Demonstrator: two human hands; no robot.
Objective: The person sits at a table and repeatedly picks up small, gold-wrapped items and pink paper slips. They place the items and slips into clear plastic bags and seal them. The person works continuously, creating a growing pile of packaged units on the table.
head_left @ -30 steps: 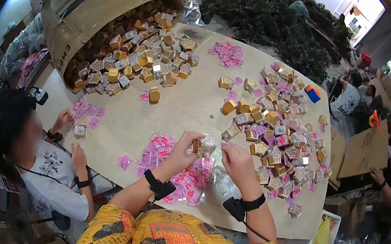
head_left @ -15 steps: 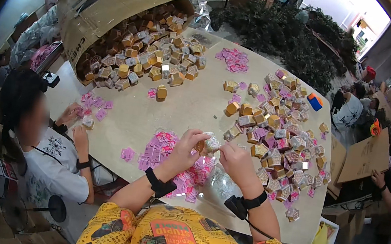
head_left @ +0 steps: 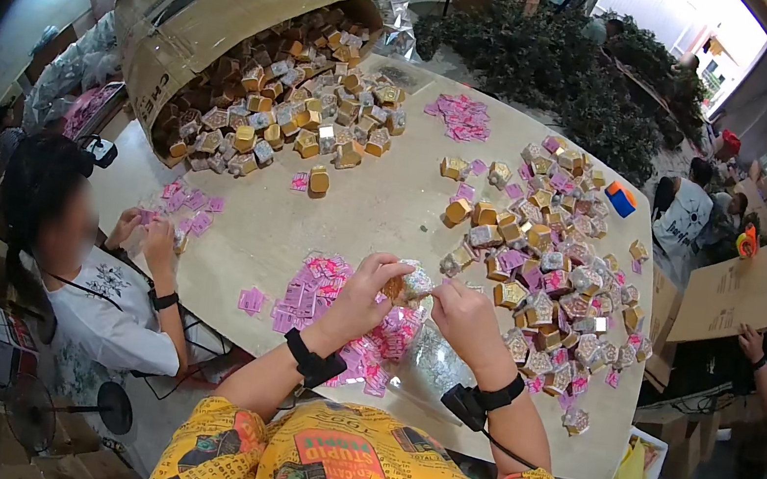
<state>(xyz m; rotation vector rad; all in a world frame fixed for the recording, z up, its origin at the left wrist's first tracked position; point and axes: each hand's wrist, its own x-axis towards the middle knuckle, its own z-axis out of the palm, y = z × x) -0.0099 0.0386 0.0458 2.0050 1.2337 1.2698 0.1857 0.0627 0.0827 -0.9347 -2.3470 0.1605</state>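
Above the front of the table, my left hand (head_left: 363, 298) holds a small gold box with a glittery silver-white top (head_left: 416, 283), fingers curled round it. Thumb and fingers of my right hand (head_left: 465, 319) are pinched together at the right edge of that top; whatever lies between the fingertips is too small to make out. Beneath my hands, a heap of pink printed packets (head_left: 316, 291) spreads over the table. A clear plastic bag (head_left: 438, 362) lies partly under my right wrist.
A tipped cardboard carton (head_left: 164, 18) spills gold boxes (head_left: 263, 117) at the back left. More boxes mixed with pink packets (head_left: 547, 274) cover the right side, beside a blue-orange object (head_left: 620, 200). A co-worker (head_left: 97, 296) sits left; another person handles a carton (head_left: 723, 300) right.
My hands keep nearly the same place and grip. The co-worker at left has drawn both hands close together, and the gold box beside them no longer shows. The carton at right has shifted slightly.
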